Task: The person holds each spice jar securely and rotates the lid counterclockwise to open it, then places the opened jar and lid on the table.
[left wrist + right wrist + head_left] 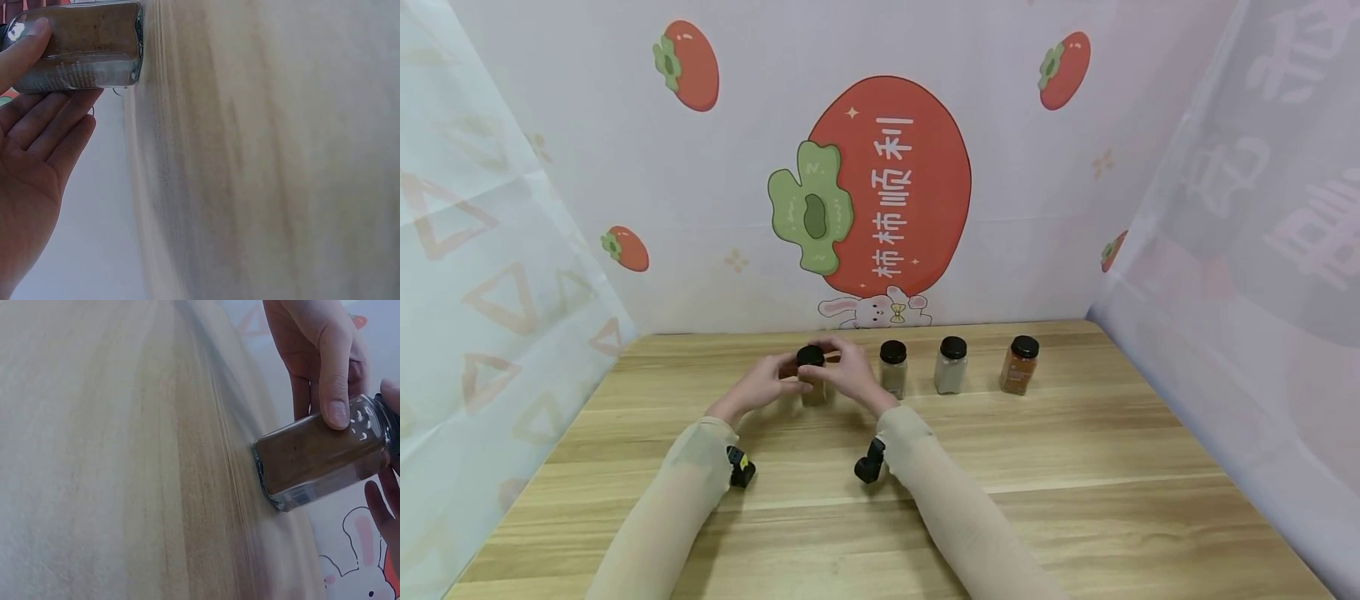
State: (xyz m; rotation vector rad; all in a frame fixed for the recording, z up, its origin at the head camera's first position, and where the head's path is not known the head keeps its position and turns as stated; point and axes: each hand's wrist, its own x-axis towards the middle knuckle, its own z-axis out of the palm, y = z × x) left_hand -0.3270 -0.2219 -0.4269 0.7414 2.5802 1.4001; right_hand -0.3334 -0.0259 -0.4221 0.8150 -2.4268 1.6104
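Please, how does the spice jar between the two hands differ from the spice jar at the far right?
The held spice jar has brown contents, while the rightmost spice jar looks orange-red inside. The left hand and right hand grip the held spice jar; no hand touches the rightmost spice jar. Both are clear-walled and black-lidded.

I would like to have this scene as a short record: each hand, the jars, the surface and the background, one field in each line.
Left hand: holds the leftmost jar by its glass body
Right hand: holds the same jar's black lid
Held jar: upright, brown contents, lid on
Other jars, left to right: brownish jar, pale jar, orange-red jar; all upright, black-lidded
Surface: wood-grain table
Background: pale backdrop with red fruit and rabbit prints
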